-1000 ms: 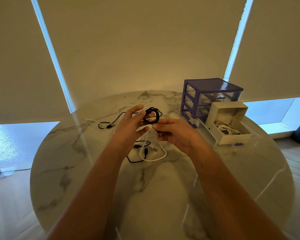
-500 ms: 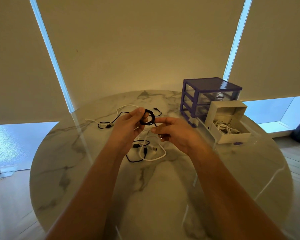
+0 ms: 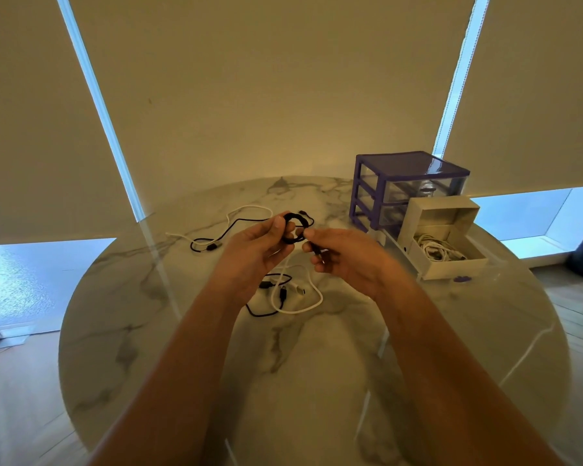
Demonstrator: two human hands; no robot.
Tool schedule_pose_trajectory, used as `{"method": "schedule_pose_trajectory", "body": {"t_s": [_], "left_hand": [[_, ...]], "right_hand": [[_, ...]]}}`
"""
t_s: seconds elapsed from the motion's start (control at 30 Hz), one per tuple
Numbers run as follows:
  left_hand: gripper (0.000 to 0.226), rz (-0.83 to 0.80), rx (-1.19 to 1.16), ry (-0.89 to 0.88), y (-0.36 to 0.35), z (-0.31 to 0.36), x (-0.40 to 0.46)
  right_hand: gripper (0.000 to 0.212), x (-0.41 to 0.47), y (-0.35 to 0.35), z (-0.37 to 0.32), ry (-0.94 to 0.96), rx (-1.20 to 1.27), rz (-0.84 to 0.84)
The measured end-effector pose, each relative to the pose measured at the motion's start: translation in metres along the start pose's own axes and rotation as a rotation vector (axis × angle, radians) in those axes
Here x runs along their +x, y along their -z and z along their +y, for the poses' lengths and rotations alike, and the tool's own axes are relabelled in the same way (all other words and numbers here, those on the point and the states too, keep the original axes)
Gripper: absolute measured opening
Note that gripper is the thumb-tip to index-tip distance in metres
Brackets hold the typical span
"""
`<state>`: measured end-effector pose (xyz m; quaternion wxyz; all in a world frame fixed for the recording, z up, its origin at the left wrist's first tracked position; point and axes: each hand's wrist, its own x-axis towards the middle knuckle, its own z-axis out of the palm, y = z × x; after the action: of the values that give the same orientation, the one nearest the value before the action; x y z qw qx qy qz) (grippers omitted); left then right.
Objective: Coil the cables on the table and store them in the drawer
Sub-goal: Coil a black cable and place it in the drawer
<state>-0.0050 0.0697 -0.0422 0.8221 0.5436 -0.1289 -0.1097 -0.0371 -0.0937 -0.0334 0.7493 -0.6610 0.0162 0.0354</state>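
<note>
Black cable coil held above the surface, pinched by left hand; right hand grips its tail end. Coiling nearly finished, I judge. Next: tuck end, carry to open drawer.

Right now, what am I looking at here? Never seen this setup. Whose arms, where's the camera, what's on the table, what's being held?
There is no machine: these are a person's two bare arms, filmed by one wide-angle camera worn on the head, looking forward and down. The left hand has a grip on a small black cable coil; the right hand pinches that cable's loose end. On the round marble table lie loose black and white cables, some beyond the hands and some below them. To the right stands a purple drawer unit with one drawer pulled out. A white box in it holds a white cable bundle.
</note>
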Motion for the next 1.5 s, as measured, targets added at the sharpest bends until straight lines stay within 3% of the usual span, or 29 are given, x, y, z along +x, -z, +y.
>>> {"method": "schedule_pose_trajectory", "body": {"t_s": [0.13, 0.43, 0.63, 0.77, 1.03, 1.27, 1.5], "left_hand": [[0.018, 0.018, 0.006, -0.008, -0.004, -0.001, -0.001], [0.022, 0.145, -0.026, -0.030, -0.011, -0.004, 0.003], [0.029, 0.214, 0.407, -0.094, -0.028, -0.010, 0.005], [0.024, 0.164, 0.659, -0.201, -0.051, -0.016, 0.007], [0.013, 0.006, 0.684, -0.161, -0.120, -0.046, 0.020], [0.030, -0.141, 0.736, -0.122, -0.159, -0.072, 0.038], [0.033, -0.068, 1.164, -0.124, -0.159, -0.095, 0.054]], "right_hand": [[0.014, -0.001, -0.003, 0.000, 0.090, -0.181, 0.091], [0.018, -0.005, -0.005, -0.002, 0.284, -0.243, 0.174], [0.017, -0.014, 0.008, -0.004, 0.297, -0.097, 0.278], [0.018, -0.032, 0.035, -0.006, 0.298, -0.159, 0.404], [0.023, -0.064, 0.095, -0.014, 0.324, -0.354, 0.611], [0.032, -0.064, 0.152, -0.028, 0.208, -0.363, 0.723], [0.029, -0.040, 0.187, -0.021, 0.123, -0.528, 0.707]]}}
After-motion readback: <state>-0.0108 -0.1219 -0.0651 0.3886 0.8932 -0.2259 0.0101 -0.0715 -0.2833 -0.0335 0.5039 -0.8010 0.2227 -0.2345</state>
